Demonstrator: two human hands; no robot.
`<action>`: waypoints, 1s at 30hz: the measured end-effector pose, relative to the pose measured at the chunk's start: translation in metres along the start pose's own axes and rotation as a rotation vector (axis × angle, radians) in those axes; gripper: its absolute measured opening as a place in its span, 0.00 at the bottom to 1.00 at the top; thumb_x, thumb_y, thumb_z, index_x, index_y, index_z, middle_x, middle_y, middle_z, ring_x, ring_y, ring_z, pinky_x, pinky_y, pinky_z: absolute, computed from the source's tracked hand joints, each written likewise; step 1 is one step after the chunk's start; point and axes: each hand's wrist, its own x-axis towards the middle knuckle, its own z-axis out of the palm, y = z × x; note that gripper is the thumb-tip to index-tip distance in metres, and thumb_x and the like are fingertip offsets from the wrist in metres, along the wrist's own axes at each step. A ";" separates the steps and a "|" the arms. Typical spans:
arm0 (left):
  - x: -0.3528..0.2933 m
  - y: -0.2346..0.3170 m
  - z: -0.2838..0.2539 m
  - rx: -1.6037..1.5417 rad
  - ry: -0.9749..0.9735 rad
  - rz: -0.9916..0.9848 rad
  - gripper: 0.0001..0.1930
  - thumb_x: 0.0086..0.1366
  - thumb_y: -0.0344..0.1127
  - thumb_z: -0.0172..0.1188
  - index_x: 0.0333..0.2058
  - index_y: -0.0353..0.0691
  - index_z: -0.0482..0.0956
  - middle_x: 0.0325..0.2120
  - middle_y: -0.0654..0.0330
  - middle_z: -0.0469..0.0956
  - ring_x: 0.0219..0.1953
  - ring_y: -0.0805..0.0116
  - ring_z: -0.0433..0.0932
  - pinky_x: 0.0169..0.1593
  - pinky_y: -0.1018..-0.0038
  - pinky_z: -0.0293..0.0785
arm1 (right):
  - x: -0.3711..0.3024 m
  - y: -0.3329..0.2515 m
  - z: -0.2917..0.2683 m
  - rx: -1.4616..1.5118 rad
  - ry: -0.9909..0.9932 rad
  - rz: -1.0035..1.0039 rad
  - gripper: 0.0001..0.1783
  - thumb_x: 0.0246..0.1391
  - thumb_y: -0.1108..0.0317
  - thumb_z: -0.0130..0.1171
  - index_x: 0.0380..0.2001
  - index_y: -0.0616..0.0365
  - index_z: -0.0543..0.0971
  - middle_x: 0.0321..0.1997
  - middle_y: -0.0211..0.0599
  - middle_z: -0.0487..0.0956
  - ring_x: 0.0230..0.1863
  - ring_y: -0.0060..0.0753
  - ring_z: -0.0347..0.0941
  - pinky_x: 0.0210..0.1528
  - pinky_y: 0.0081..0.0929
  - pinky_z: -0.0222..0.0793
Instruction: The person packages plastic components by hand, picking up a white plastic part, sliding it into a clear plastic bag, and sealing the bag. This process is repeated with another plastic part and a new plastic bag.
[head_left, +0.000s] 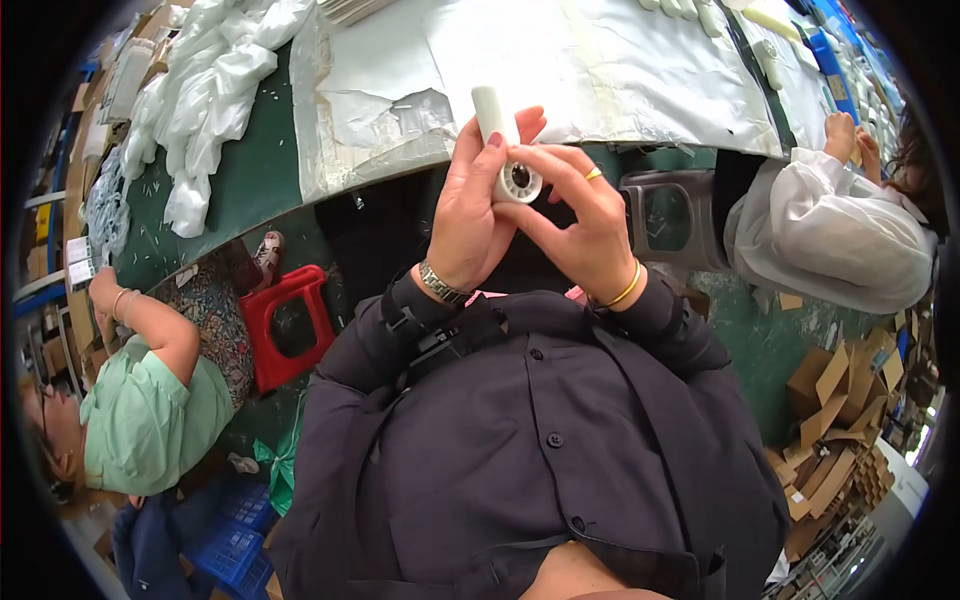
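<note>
My left hand (462, 222) is wrapped round a white plastic cylinder (490, 112), held up between me and the worktable. The cylinder tilts, its plain end pointing away from me. Its near end is a wider round rim with ribs around a dark, shiny centre; I cannot make out what that centre is. At this near end my right hand (585, 215) grips the rim, thumb below and index finger above. A metal watch is on my left wrist, a yellow bangle and a ring on my right side.
White sheeting covers the worktable (600, 75), with torn paper near its left part. White plastic bags (215, 85) heap at the left. A red stool (290, 330) and grey stool (668, 215) stand beside me. Co-workers sit left and right; cardboard (840, 400) piles up at right.
</note>
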 end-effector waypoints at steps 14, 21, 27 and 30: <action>0.047 0.029 -0.084 1.775 -0.020 0.825 0.07 0.70 0.37 0.66 0.42 0.43 0.88 0.47 0.63 0.87 0.60 0.62 0.81 0.68 0.59 0.58 | 0.009 0.047 -0.026 0.012 0.091 0.187 0.29 0.49 0.77 0.77 0.56 0.59 0.83 0.44 0.32 0.79 0.40 0.22 0.76 0.44 0.21 0.73; 0.060 0.035 -0.077 1.646 -0.081 0.802 0.07 0.67 0.39 0.69 0.40 0.45 0.89 0.47 0.64 0.87 0.58 0.64 0.82 0.69 0.58 0.54 | 0.021 0.052 -0.019 -0.008 -0.021 0.122 0.28 0.47 0.77 0.77 0.54 0.60 0.83 0.47 0.34 0.82 0.42 0.25 0.77 0.45 0.22 0.74; 0.072 0.034 -0.069 1.767 -0.159 0.646 0.06 0.67 0.40 0.71 0.39 0.47 0.89 0.46 0.68 0.88 0.55 0.69 0.82 0.66 0.62 0.55 | 0.015 0.062 -0.016 0.007 -0.022 0.154 0.27 0.47 0.76 0.78 0.54 0.59 0.84 0.50 0.36 0.83 0.44 0.28 0.77 0.46 0.23 0.75; 0.077 0.029 -0.072 1.727 -0.114 0.652 0.06 0.66 0.40 0.71 0.37 0.47 0.88 0.43 0.67 0.88 0.52 0.68 0.83 0.65 0.61 0.56 | 0.016 0.065 -0.015 0.034 -0.016 0.139 0.27 0.47 0.76 0.78 0.53 0.59 0.84 0.50 0.37 0.83 0.44 0.28 0.77 0.46 0.24 0.75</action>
